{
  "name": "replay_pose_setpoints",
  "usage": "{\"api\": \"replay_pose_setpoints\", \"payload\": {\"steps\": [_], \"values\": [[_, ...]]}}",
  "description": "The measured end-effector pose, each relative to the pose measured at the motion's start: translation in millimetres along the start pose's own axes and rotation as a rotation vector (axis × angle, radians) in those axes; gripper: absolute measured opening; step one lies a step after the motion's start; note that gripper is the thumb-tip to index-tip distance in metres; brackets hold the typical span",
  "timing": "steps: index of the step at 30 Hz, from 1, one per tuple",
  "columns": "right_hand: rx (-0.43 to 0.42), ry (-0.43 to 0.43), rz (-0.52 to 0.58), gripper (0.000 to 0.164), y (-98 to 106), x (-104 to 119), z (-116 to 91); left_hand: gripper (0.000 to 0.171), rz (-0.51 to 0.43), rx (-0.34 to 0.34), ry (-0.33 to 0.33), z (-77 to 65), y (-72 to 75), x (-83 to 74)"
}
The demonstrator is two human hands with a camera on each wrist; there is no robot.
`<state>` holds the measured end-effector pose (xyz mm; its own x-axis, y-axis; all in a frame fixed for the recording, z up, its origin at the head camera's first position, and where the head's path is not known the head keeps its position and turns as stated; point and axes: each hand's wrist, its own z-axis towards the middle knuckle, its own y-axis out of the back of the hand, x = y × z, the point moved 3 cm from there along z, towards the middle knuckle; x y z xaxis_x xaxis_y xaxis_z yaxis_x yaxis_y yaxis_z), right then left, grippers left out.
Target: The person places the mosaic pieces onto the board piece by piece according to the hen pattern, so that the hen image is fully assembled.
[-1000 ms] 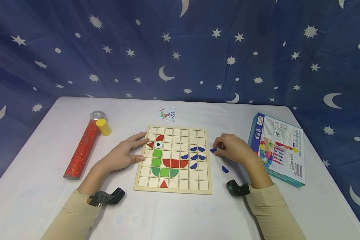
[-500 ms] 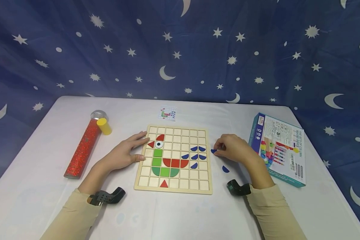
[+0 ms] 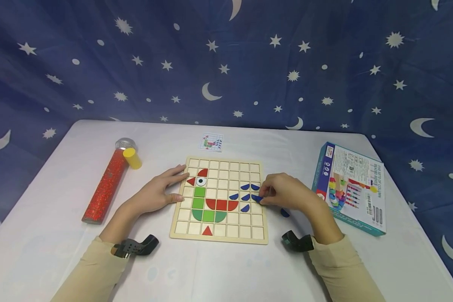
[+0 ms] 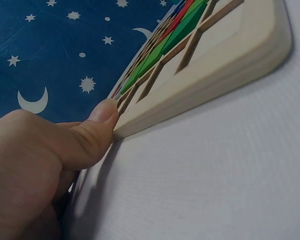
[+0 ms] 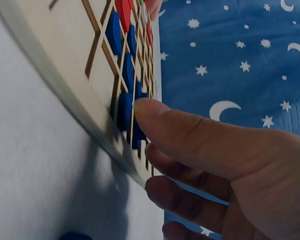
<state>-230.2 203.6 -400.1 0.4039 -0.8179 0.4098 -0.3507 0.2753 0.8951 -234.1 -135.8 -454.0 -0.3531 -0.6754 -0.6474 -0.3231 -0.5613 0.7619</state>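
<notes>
A square wooden grid board (image 3: 219,240) carries flat red, green and blue shapes arranged like a bird. My left hand (image 3: 154,193) rests along its left edge with fingers extended, and the thumb (image 4: 104,111) lies at the rim in the left wrist view. Over the right side of the board, my right hand (image 3: 287,191) pinches a blue half-circle piece (image 3: 256,199) between thumb and fingers. That piece overlaps several blue pieces (image 3: 245,187) set in the squares. Another blue half-circle (image 3: 285,213) lies on the table, partly hidden below the right hand.
A picture card (image 3: 212,142) of the bird lies behind the board. On the left are a red glittery tube (image 3: 105,188) with a silver end and a yellow cylinder (image 3: 132,159). A printed box (image 3: 351,188) lies on the right of the white table (image 3: 219,272).
My right hand has moved left from the table beside the board to over its right edge, bringing the blue half-circle piece along. The left hand stays at the board's left edge.
</notes>
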Motion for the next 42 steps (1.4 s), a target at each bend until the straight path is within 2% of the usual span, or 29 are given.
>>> {"api": "replay_pose_setpoints", "payload": {"steps": [3,13,35,42], "values": [[0.022,0.007,0.006,0.012,-3,5,-1,0.072,0.002,0.0,-0.002,0.3,0.1,0.1],[0.08,-0.05,-0.062,0.014,-10,15,0,0.071,0.001,0.001,-0.019,-0.2,1.0,-1.0],[0.1,-0.05,-0.089,0.017,-11,17,0,0.072,0.005,0.009,0.012,-0.2,1.6,-0.4],[0.112,-0.043,-0.079,0.016,-11,17,0,0.07,0.003,0.0,-0.004,-0.2,0.4,-0.4]]}}
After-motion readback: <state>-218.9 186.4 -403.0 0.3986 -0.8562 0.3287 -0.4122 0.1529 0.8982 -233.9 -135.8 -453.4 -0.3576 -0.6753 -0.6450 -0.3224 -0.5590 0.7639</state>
